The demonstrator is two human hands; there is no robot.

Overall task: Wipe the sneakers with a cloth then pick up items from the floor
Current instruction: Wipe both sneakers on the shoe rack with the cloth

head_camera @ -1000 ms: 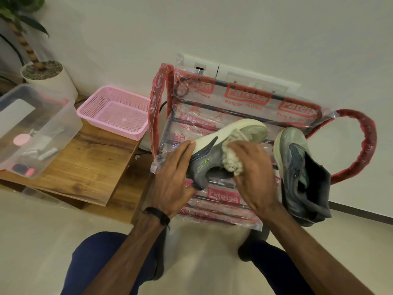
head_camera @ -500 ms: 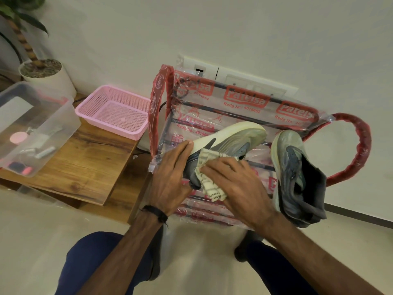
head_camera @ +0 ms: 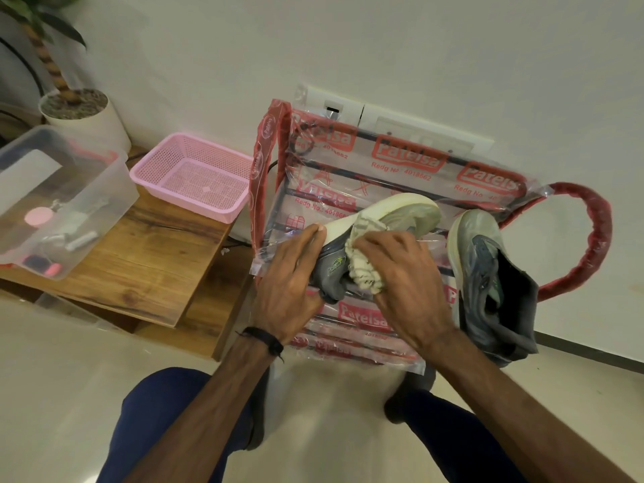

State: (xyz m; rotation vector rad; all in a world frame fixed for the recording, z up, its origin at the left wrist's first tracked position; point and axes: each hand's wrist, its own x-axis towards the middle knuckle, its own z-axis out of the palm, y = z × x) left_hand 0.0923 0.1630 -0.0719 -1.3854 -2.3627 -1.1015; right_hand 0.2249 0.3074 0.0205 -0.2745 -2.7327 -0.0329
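Wiping back toward the toe, the right hand (head_camera: 406, 273) had carried the cloth (head_camera: 362, 270) up from the heel end, where it lay half a second before, its fingers clenched round the bunched fabric against the sneaker (head_camera: 390, 221) on the plastic-wrapped rack (head_camera: 400, 162). The left hand (head_camera: 291, 277) steadied the sole, fingers curled about its edge. The stroke suggested wiping was still mid-course. A second sneaker (head_camera: 484, 270) leaned just beside on the right; the desk (head_camera: 146, 259) with its pink basket (head_camera: 195, 176) flanked the left, floor open below.
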